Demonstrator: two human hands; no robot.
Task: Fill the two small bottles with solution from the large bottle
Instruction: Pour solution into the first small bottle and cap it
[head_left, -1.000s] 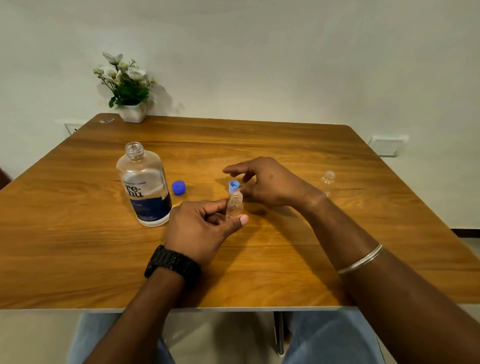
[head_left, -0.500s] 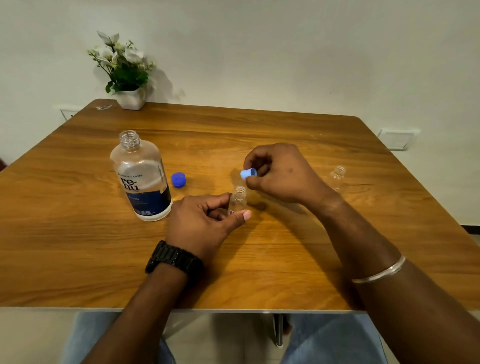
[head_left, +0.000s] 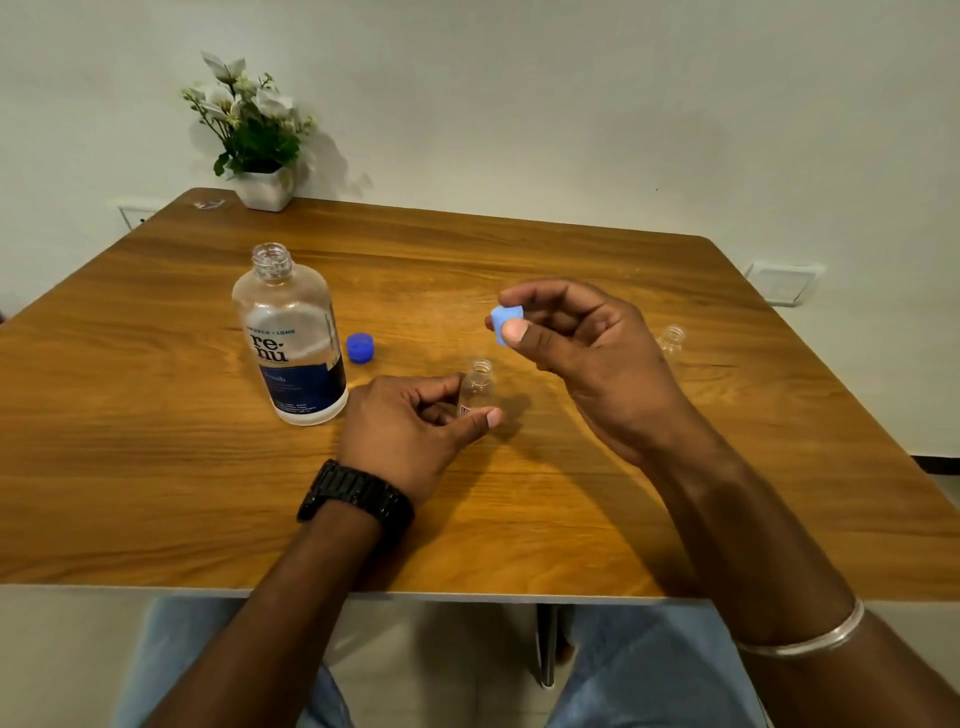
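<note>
Head view: the left hand (head_left: 410, 431) pinches the near small bottle (head_left: 477, 387) upright on the table (head_left: 156, 467), between thumb and fingers. At its one o'clock the right hand (head_left: 587, 348) pinches a light-blue cap (head_left: 505, 323) in the air. The large bottle (head_left: 291, 338) stands open at nine o'clock, its blue cap (head_left: 360, 347) beside it; the second small bottle (head_left: 671, 340) waits at three. To cap well, I'd lower the cap square over the neck while steadying the base.

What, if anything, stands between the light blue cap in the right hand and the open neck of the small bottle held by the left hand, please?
Nothing visible does. The right hand pinches the light blue cap above and slightly right of the small bottle, whose neck is open. The left hand grips only the bottle's lower body, leaving the neck uncovered.
</note>
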